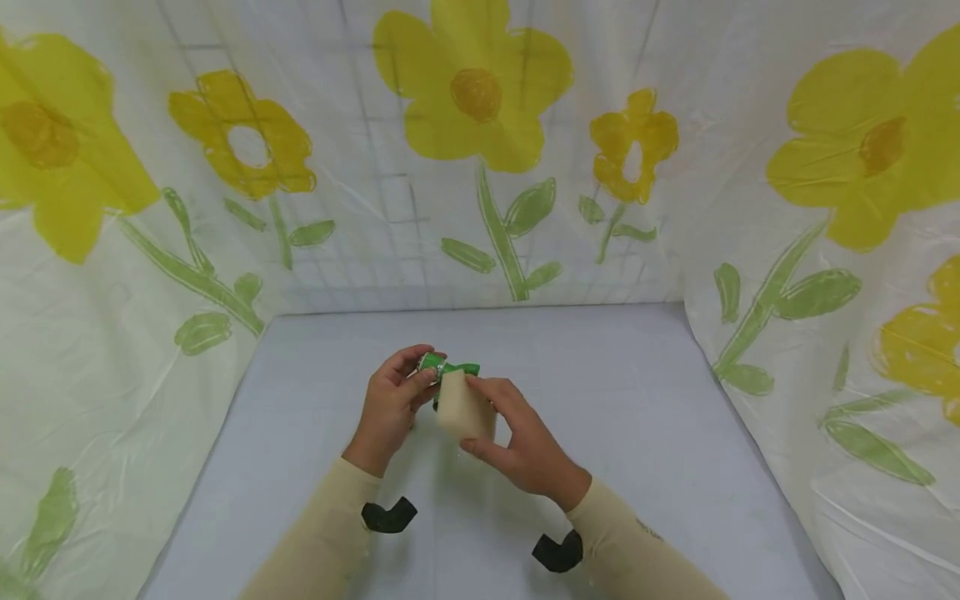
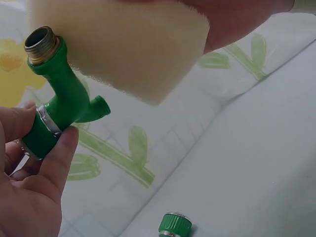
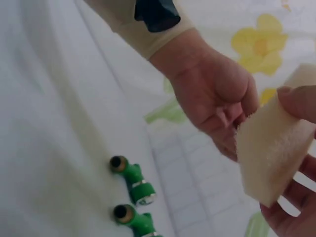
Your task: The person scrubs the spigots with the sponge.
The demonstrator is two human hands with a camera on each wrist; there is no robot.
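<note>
In my left hand (image 1: 388, 404) is a green pipe fitting (image 2: 66, 96), pinched between thumb and fingers around its silver-banded end. It has a short side branch, and its brass threaded mouth tilts upward in the left wrist view. My right hand (image 1: 532, 446) grips a thick cream sponge (image 1: 463, 408) by its edges, thumb on one side and fingers on the other. The sponge is close beside the fitting and covers part of it in the head view; whether they touch I cannot tell. The right wrist view shows the sponge (image 3: 274, 150) hiding the left fingertips and their fitting.
Two more green fittings (image 3: 133, 178) (image 3: 138, 221) lie on the pale table in the right wrist view. A ribbed green end piece (image 2: 175, 224) shows low in the left wrist view. Flower-printed curtains (image 1: 480, 233) enclose the back and sides of the table (image 1: 600, 358).
</note>
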